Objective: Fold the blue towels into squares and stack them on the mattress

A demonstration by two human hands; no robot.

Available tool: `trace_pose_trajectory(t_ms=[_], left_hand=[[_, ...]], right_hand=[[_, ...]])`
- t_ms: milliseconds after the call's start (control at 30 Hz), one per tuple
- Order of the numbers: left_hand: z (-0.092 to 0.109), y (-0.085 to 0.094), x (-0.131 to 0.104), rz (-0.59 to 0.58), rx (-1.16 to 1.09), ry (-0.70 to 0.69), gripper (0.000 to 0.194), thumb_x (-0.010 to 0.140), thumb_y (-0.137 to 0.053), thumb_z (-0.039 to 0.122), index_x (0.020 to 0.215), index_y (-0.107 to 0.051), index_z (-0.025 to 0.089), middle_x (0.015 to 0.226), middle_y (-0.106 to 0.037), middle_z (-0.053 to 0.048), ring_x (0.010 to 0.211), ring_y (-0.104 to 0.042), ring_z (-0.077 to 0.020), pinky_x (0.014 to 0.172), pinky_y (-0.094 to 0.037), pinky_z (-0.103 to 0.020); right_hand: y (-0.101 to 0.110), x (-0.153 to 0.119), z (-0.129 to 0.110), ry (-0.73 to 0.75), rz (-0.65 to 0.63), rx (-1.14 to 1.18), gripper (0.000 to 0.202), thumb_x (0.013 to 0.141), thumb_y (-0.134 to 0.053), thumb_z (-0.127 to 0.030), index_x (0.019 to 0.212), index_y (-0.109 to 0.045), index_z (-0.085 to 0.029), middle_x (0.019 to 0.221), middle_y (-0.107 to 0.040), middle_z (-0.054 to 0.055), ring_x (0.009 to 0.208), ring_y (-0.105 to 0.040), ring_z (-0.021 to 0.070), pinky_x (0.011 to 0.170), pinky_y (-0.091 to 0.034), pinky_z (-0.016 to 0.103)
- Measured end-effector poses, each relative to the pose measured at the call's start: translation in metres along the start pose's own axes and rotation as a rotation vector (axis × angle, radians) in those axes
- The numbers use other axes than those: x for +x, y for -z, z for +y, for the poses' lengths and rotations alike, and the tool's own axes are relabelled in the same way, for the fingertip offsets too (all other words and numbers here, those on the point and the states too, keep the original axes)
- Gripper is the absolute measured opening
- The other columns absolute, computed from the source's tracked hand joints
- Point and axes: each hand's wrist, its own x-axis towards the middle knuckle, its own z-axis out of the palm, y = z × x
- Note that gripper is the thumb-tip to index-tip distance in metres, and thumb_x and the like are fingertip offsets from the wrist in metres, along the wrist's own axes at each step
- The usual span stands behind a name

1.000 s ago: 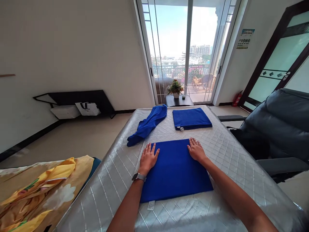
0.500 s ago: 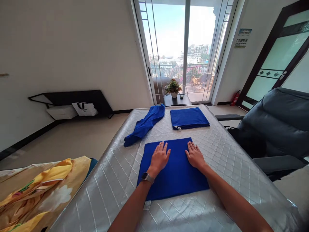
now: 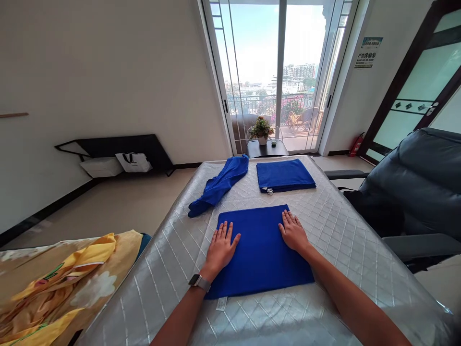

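Note:
A folded blue cloth point(image 3: 259, 254) lies flat on the silver quilted table cover point(image 3: 173, 259), a white tag poking out at its near left edge. On its left edge my left hand point(image 3: 220, 247) rests palm down, fingers stretched out, a watch at the wrist. My right hand point(image 3: 293, 231) lies flat on its upper right part with the fingers extended. Farther back sits a neatly folded blue cloth stack point(image 3: 286, 175) with a small white tag. Left of the stack, a crumpled blue cloth point(image 3: 219, 185) stretches diagonally.
A dark armchair point(image 3: 425, 182) stands close on the right. At lower left is a surface with yellow patterned fabric point(image 3: 72, 283). Beyond the far edge, a potted plant point(image 3: 261, 129) stands on a small black table point(image 3: 264, 150) before the glass sliding door.
My left hand has slid left across the blue cloth to its left edge. The right hand stays almost in place. The view has shifted slightly left.

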Motion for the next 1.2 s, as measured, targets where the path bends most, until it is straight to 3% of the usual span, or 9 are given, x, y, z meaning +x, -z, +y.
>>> trace_pose_trajectory(t_ms=[67,167,333,500,800,900,1100,1200], left_hand=[[-0.028,-0.002,-0.009,0.01,0.014,0.09,0.073,0.104,-0.023,0.059,0.16,-0.03,0.013,0.167,-0.026,-0.015,0.155,-0.026,-0.0277,0.126,-0.025,-0.049],[-0.046,-0.005,-0.017,0.039,-0.004,0.149,0.075,0.104,-0.024,0.059,0.161,-0.028,0.01,0.168,-0.024,-0.017,0.155,-0.027,-0.0282,0.125,-0.028,-0.049],[-0.041,-0.004,-0.018,0.047,-0.03,0.157,0.075,0.103,-0.026,0.058,0.16,-0.03,0.008,0.167,-0.027,-0.019,0.155,-0.028,-0.0291,0.126,-0.026,-0.048],[-0.041,0.0,-0.019,0.037,-0.044,0.149,0.075,0.103,-0.024,0.059,0.16,-0.03,0.009,0.167,-0.027,-0.017,0.155,-0.028,-0.0283,0.127,-0.025,-0.047],[-0.051,0.005,-0.01,-0.01,0.026,0.145,0.077,0.102,-0.025,0.063,0.156,-0.04,0.01,0.162,-0.039,-0.017,0.151,-0.036,-0.0291,0.125,-0.028,-0.047],[-0.034,0.013,0.01,0.037,0.041,0.131,0.078,0.102,-0.025,0.063,0.153,-0.044,0.007,0.16,-0.041,-0.02,0.15,-0.037,-0.0309,0.124,-0.03,-0.046],[0.056,0.013,0.066,0.073,-0.074,-0.077,0.064,0.105,-0.024,0.055,0.15,-0.05,0.018,0.16,-0.044,-0.013,0.151,-0.037,-0.0273,0.124,-0.031,-0.046],[0.079,0.007,0.081,0.055,-0.075,-0.086,0.06,0.105,-0.027,0.052,0.152,-0.049,0.021,0.161,-0.042,-0.012,0.152,-0.035,-0.0275,0.125,-0.029,-0.047]], right_hand=[[-0.001,0.0,0.0,0.0,-0.004,-0.005,0.07,0.106,-0.015,-0.047,0.164,-0.019,-0.008,0.17,-0.013,0.007,0.158,-0.007,0.0189,0.128,-0.005,0.039],[-0.004,-0.001,0.001,-0.003,-0.008,-0.018,0.07,0.106,-0.015,-0.047,0.164,-0.018,-0.008,0.17,-0.013,0.007,0.158,-0.006,0.0185,0.128,-0.004,0.039],[0.001,0.004,-0.002,-0.011,-0.034,-0.068,0.069,0.106,-0.015,-0.046,0.164,-0.02,-0.008,0.17,-0.015,0.008,0.158,-0.008,0.0196,0.128,-0.004,0.042],[0.009,0.027,-0.007,-0.018,0.005,-0.084,0.067,0.106,-0.017,-0.043,0.163,-0.021,-0.009,0.17,-0.016,0.008,0.158,-0.01,0.02,0.127,-0.007,0.042],[-0.009,0.043,0.003,-0.026,0.059,-0.02,0.067,0.106,-0.017,-0.043,0.163,-0.023,-0.009,0.17,-0.02,0.007,0.158,-0.013,0.0188,0.127,-0.009,0.037],[-0.008,0.042,0.003,-0.021,0.07,0.005,0.066,0.106,-0.018,-0.042,0.163,-0.025,-0.008,0.169,-0.021,0.007,0.157,-0.014,0.0195,0.127,-0.008,0.037],[-0.003,0.042,0.001,-0.022,0.072,0.027,0.066,0.106,-0.02,-0.04,0.162,-0.026,-0.007,0.169,-0.023,0.008,0.157,-0.015,0.0204,0.127,-0.008,0.038],[-0.003,0.042,0.001,-0.024,0.073,0.027,0.066,0.105,-0.021,-0.04,0.162,-0.026,-0.007,0.169,-0.023,0.008,0.157,-0.016,0.0208,0.127,-0.009,0.038]])
